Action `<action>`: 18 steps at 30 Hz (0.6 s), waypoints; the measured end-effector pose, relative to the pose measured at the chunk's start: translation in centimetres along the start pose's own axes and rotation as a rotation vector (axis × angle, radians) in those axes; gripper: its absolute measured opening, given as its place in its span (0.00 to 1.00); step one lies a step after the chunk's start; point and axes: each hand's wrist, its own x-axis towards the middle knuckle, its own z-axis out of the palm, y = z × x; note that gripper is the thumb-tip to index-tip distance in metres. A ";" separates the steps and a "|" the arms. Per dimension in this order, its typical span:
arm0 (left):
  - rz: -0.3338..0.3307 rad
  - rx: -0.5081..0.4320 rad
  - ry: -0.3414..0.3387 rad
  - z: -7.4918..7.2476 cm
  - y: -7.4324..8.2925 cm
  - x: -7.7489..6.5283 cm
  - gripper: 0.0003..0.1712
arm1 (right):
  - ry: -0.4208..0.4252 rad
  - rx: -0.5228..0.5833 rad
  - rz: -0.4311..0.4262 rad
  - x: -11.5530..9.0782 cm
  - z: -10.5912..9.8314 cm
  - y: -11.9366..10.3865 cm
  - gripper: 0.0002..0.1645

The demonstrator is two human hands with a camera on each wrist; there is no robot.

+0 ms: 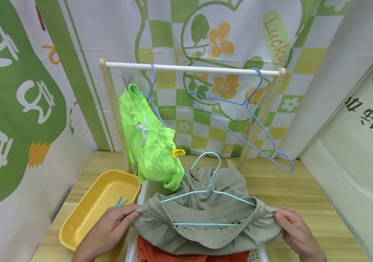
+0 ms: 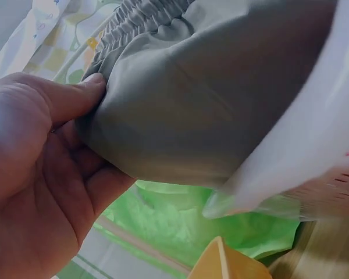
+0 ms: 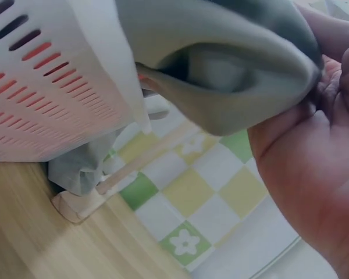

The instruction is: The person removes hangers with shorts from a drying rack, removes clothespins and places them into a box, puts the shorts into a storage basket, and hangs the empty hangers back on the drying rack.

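Note:
Grey elastic-waist pants [image 1: 206, 240] are spread over a white basket, the waistband stretched sideways. My left hand [image 1: 109, 227] pinches the left end of the waistband, thumb on top, as the left wrist view also shows. At the opposite end my right hand [image 1: 299, 233] grips the fabric between thumb and fingers. A light-blue hanger [image 1: 211, 187] sits inside the waist opening; its hook stands up behind and its lower bar shows across the gap. More grey fabric drapes over the basket's far side.
The white slotted basket [image 3: 58, 81] holds red-orange cloth [image 1: 167, 253]. Left of it stands a yellow tray [image 1: 81, 218] with a teal clothespin [image 1: 120, 201]. On the rack's white rod [image 1: 193, 68] hang lime-green shorts [image 1: 147, 138] with a yellow clip [image 1: 178, 153], and a bare blue hanger [image 1: 265, 133].

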 end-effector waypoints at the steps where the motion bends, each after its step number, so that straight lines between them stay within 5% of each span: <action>1: -0.005 -0.001 0.006 -0.1 0.0 0.0 0.21 | 0.012 -0.029 0.003 0.1 0.0 0.0 0.30; 10: -0.050 0.042 -0.018 -0.8 0.5 0.2 0.19 | 0.113 -0.375 0.156 0.4 0.7 -1.0 0.27; 18: -0.051 0.011 -0.060 -0.4 0.9 0.9 0.16 | 0.116 -0.445 0.155 0.4 1.1 -1.4 0.27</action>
